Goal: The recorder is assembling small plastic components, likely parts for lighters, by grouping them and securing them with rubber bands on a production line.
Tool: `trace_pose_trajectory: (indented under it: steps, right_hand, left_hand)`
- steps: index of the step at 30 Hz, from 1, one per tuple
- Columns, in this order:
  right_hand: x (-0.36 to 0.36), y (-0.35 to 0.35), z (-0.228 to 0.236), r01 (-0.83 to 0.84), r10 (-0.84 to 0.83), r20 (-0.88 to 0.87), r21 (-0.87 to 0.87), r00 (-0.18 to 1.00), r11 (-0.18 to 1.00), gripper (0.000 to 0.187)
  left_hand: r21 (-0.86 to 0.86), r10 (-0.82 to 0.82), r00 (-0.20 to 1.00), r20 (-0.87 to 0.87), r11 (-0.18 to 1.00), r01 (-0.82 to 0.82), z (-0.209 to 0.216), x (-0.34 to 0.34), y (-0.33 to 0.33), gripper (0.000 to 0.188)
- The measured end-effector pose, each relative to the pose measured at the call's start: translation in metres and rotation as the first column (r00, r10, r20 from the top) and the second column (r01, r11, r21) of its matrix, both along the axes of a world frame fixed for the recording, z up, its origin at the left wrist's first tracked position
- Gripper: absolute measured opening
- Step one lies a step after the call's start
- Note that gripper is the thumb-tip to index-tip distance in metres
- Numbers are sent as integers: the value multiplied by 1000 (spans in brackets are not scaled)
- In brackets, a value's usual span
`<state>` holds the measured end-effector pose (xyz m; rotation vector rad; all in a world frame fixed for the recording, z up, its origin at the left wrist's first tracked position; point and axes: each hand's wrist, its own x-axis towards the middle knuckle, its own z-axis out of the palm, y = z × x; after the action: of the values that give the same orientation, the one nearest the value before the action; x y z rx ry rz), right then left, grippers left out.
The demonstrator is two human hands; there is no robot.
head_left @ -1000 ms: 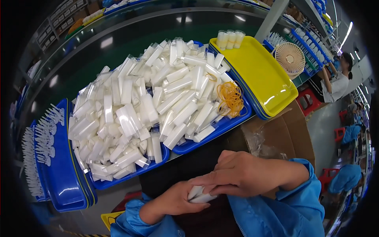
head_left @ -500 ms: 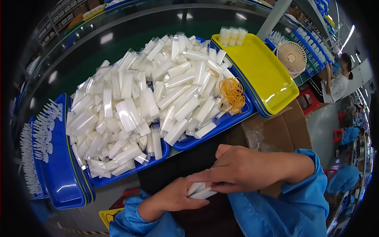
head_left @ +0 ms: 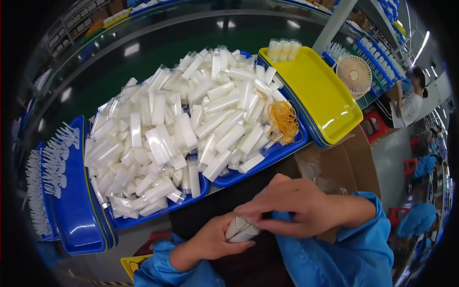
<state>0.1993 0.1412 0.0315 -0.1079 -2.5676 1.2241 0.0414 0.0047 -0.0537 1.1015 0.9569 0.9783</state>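
Note:
Low in front of me, my left hand (head_left: 213, 241) is closed round a small bundle of white pieces in clear plastic sleeves (head_left: 240, 230). The rounded, wedge-like ends of the pieces face up between my hands. From the right, my right hand (head_left: 296, 203) reaches over the bundle, its fingers bent and pressed against the top and right side. Whether a thin band lies under those fingers is hidden. Beyond my hands, a large heap of the same sleeved pieces (head_left: 162, 143) fills blue trays (head_left: 210, 191). Orange-yellow rubber bands (head_left: 283, 122) lie tangled on the heap's right side.
A stack topped by a yellow tray (head_left: 320, 95), with several upright bundles (head_left: 283, 50) at its far end, stands right of the heap. Blue trays (head_left: 79, 210) with white comb-like parts (head_left: 55, 162) stand left. A cardboard box (head_left: 344, 162) sits beside my right arm. A person (head_left: 409, 103) sits far right.
The bundle has turned so its ends show more plainly. My right fingers have moved slightly and bent round its top. The whole view has shifted a little.

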Motion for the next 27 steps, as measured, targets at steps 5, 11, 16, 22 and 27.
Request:
trace_pose_trajectory:
  steps: [5,11,16,22,27]
  right_hand:
    - [0,-16,7,53,-56,33,81,998,995,61]
    - [-8,-43,-34,46,-32,-125,112,992,993,40]
    - [-14,-54,-34,36,-39,-163,-22,986,999,33]
    - [-18,-44,-28,13,-26,-127,-102,992,995,54]
    - [-4,-36,-21,-5,28,-128,175,991,985,72]
  left_hand:
    - [96,149,989,8,984,-149,-3,8,-4,49]
    - [469,41,953,-300,877,110,-10,7,1,54]
    - [572,-100,909,-405,748,337,-28,2,8,53]
    - [185,-204,978,41,964,194,-25,11,6,51]
    - [-358,236,676,698,932,45,37,19,0,50]
